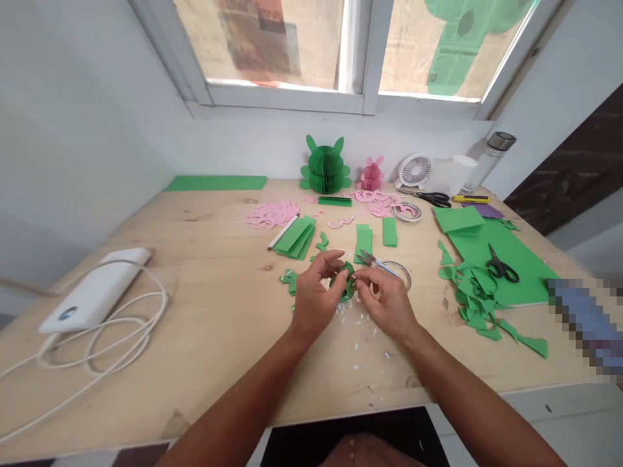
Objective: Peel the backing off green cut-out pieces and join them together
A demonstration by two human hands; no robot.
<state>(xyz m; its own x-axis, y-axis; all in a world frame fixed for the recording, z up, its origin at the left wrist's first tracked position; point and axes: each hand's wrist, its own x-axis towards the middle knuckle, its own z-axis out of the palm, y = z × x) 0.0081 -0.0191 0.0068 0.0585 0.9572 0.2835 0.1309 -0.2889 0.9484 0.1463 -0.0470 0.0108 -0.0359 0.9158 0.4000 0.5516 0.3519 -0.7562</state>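
Bare forearms (457, 384) reach across the pale wooden table (214, 311). Between the hands sits a small curved green paper piece (349, 287), the left hand (315, 292) pinching it; the right hand (388, 301) bunches fingertips at its edge, grip unclear. Light, steady pressure should prevent creasing.

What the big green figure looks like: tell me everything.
The green figure looks like pleated paper fanned into two stacked, rounded tiers. Two earlike flaps rise from its top; rounded flaps stick out at both sides. It stands upright on the wooden table, before the wall, left of a smaller pink figure. Neither the left hand nor the right hand touches it.
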